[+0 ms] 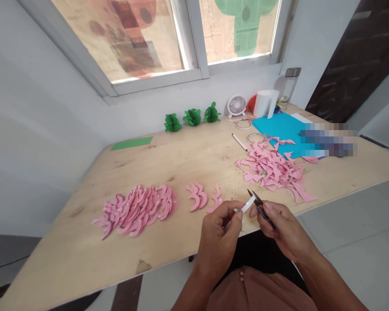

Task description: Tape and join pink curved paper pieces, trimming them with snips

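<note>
Between the thumb and fingers of my left hand [222, 231] is a narrow white strip [247, 203], perhaps tape, its free end pointing up and right. My right hand [280, 224] grips a pair of dark scissors [262, 209]. The scissor blades are parted around the strip's free end. Just beyond my left hand lies a curved pink cutout [216, 199], partly covered by the fingers. Left of it is a small group of similar pink cutouts [197, 196]. Farther left, a large overlapping pile of curved pink pieces [139, 209] bears small white spots.
Pink scraps [272, 166] are heaped at right, beside blue sheets [278, 129]. A marker [239, 142] and tape rings [256, 138] lie behind. Along the wall stand green paper shapes [192, 117], a small fan [236, 106], a white roll [263, 103] and a bottle [289, 88].
</note>
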Demonstrator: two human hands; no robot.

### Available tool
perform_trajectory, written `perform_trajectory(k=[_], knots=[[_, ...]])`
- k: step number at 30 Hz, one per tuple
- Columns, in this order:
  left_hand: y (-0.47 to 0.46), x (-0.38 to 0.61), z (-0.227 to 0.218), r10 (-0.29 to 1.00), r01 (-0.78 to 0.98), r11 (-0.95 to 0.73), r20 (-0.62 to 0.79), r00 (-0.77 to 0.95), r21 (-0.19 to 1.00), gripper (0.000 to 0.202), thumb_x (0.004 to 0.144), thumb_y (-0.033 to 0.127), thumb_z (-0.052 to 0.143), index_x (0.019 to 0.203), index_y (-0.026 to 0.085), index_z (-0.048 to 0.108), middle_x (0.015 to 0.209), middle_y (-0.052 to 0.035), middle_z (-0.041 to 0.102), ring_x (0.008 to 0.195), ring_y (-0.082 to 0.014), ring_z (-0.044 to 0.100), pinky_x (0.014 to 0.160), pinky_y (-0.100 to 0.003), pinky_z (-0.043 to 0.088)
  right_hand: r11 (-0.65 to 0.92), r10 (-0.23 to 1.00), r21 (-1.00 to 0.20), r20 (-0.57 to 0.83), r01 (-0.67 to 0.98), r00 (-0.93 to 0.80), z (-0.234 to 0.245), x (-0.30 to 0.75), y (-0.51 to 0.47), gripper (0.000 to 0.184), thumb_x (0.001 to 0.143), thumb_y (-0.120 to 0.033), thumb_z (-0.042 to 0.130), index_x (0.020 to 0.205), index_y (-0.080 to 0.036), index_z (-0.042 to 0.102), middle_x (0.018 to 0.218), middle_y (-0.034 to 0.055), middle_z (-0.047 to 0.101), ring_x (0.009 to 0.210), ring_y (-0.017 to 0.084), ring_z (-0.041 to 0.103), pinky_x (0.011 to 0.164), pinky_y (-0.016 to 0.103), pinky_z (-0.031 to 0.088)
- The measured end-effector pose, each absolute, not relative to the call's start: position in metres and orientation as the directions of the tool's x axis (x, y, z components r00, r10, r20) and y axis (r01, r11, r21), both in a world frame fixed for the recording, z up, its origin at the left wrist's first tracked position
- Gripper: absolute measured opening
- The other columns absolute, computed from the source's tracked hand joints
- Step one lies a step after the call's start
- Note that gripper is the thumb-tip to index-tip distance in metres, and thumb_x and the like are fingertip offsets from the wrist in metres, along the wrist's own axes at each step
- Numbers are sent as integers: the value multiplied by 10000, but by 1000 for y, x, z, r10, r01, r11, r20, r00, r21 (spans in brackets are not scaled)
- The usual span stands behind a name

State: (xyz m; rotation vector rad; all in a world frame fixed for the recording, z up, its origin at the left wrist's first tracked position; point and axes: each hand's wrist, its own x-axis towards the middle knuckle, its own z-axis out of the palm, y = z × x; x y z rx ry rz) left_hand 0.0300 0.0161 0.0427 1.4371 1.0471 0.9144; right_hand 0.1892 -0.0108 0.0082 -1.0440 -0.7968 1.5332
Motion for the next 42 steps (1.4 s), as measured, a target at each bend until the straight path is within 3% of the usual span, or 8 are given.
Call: perform_trajectory(k=[30,37,42], knots=[[16,29,42,942,129,-44,-2,335,991,203,860,217,526,975,167,685,614,36,490,567,-94,421,531,-208,328,-157,983,-953,-175,-258,47,8,188,-10,421,838,-545,566,734,-146,649,485,-88,227,463,68,139,427,240,94],[15,28,42,944,142,-59,9,331,988,209,859,205,525,981,171,693,647,20,535,604,-105,477,573,-209,378,-98,989,-993,-106,-72,103,10,188,-12,430,846,-553,541,728,-154,649,509,-77,222,482,79,181,447,243,126],[14,27,43,945,126,-48,5,327,991,211,856,217,533,977,172,700,609,26,493,585,-109,464,557,-208,372,-81,987,-994,-70,69,146,16,186,-12,450,838,-574,518,698,-164,639,519,-62,260,493,91,251,462,240,183]])
